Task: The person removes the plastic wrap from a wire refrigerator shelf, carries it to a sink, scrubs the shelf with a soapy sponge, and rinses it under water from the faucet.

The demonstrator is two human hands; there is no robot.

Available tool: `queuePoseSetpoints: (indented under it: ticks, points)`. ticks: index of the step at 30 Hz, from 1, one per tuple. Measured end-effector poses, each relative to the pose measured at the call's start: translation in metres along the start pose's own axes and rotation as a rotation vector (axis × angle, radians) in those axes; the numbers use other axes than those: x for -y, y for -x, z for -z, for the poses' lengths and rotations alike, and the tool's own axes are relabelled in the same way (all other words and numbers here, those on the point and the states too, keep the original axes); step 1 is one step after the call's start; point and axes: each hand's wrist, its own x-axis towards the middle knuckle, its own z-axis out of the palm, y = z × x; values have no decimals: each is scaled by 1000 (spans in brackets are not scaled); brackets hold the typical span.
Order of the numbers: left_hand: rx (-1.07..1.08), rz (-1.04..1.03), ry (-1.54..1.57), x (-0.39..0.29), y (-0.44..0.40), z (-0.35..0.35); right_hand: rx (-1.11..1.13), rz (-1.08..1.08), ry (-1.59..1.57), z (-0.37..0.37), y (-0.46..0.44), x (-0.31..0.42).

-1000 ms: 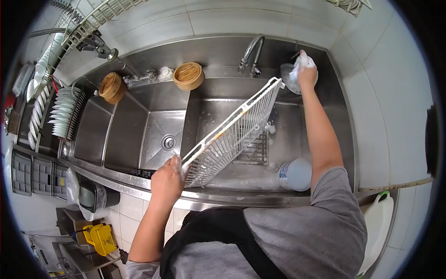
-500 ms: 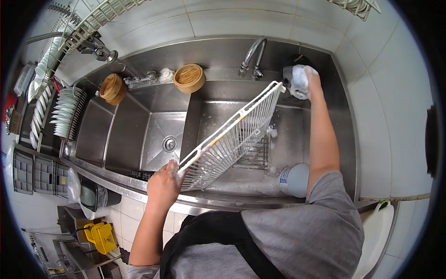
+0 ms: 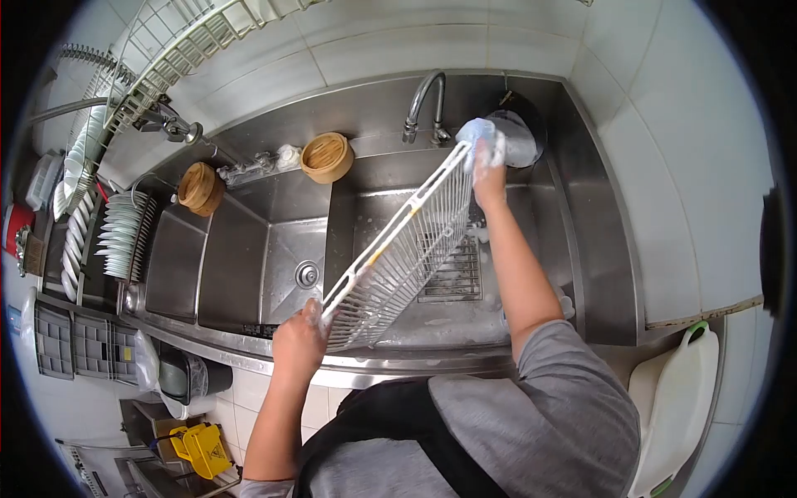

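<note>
A white wire rack (image 3: 403, 257) stands tilted over the right-hand sink basin, its long top edge running from lower left to upper right. My left hand (image 3: 300, 336) is closed round the rack's lower left corner. At the opposite upper corner, my right hand (image 3: 490, 162), covered in suds, presses a pale bluish, foamy cloth (image 3: 476, 133) against the frame. Just behind that hand sits a round container (image 3: 516, 137) with a pale, sudsy inside. A metal grid (image 3: 455, 278) lies on the basin floor under the rack.
A curved faucet (image 3: 427, 104) rises behind the basin. Two bamboo steamers, one round (image 3: 327, 158) and one tilted (image 3: 200, 189), sit on the back ledge. Stacked plates (image 3: 124, 236) stand at left. My right forearm partly covers a container (image 3: 567, 307). A yellow bucket (image 3: 202, 451) is at lower left.
My right hand has moved left with the foamy cloth, from the round container to the rack's upper corner. My left hand still holds the lower corner. The camera view has shifted slightly.
</note>
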Motion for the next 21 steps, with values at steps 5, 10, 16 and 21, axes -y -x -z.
queuePoseSetpoints:
  ticks: [5, 10, 16, 21]
  points:
    - [110, 54, -12, 3, -3, 8, 186, -8, 24, 9, -20, -63]
    - [73, 48, -13, 4, 0, 8, 180, -813, -621, 11, -35, -24]
    - [81, 3, 9, 4, 2, 8, 1030, -614, 395, 13, -83, 34]
    - [135, 22, -17, -6, -2, 12, 1862, 153, 993, -51, -2, 78]
